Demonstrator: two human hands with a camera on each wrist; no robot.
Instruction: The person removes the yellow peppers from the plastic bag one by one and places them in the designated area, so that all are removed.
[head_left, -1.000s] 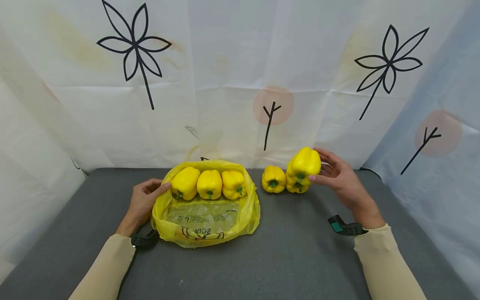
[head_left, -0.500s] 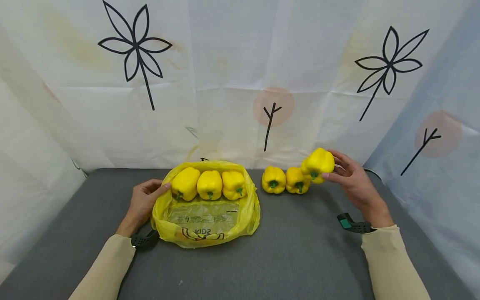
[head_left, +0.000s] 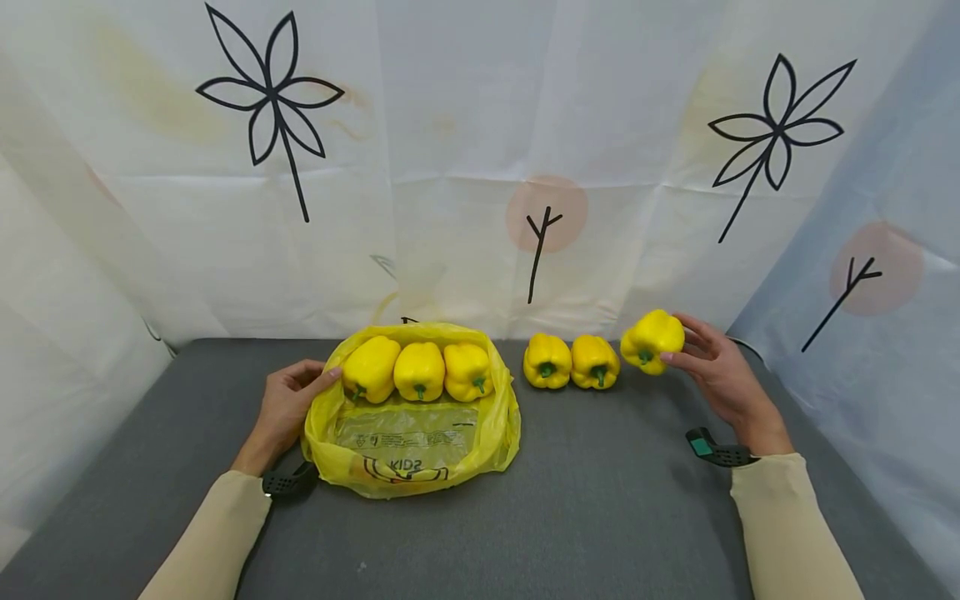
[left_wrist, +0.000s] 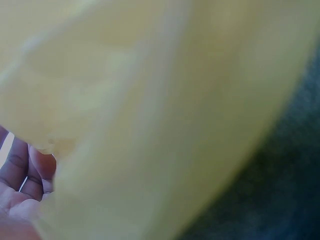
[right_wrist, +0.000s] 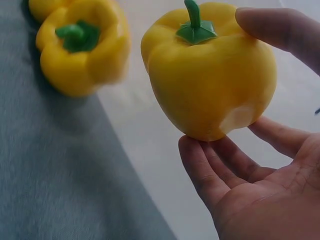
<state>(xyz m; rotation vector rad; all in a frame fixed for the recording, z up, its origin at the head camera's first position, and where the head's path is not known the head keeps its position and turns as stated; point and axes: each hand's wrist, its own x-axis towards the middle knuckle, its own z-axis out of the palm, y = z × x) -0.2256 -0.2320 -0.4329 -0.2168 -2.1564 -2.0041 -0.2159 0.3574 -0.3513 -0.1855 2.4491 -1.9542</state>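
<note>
My right hand (head_left: 723,367) grips a yellow bell pepper (head_left: 652,342) from its right side, thumb near the green stem and fingers behind. In the right wrist view the held pepper (right_wrist: 215,75) fills the upper middle. Left of it, two more bell peppers (head_left: 547,361) sit side by side on the table, stems facing me. My left hand (head_left: 288,404) pinches the left rim of a yellow plastic bag (head_left: 495,442) that stands open. Three bell peppers (head_left: 419,372) lie in a row at the bag's back. The bag's blurred film (left_wrist: 150,125) covers most of the left wrist view.
The grey table (head_left: 570,517) reaches back to a white curtain (head_left: 465,250) with printed flowers and trees. More curtain hangs at both sides. A thin dark cable (head_left: 746,346) shows at the back right edge.
The right hand has carried its pepper to the right and then down, away from in front of the two loose peppers, to beside them. The left hand and the bag stay put.
</note>
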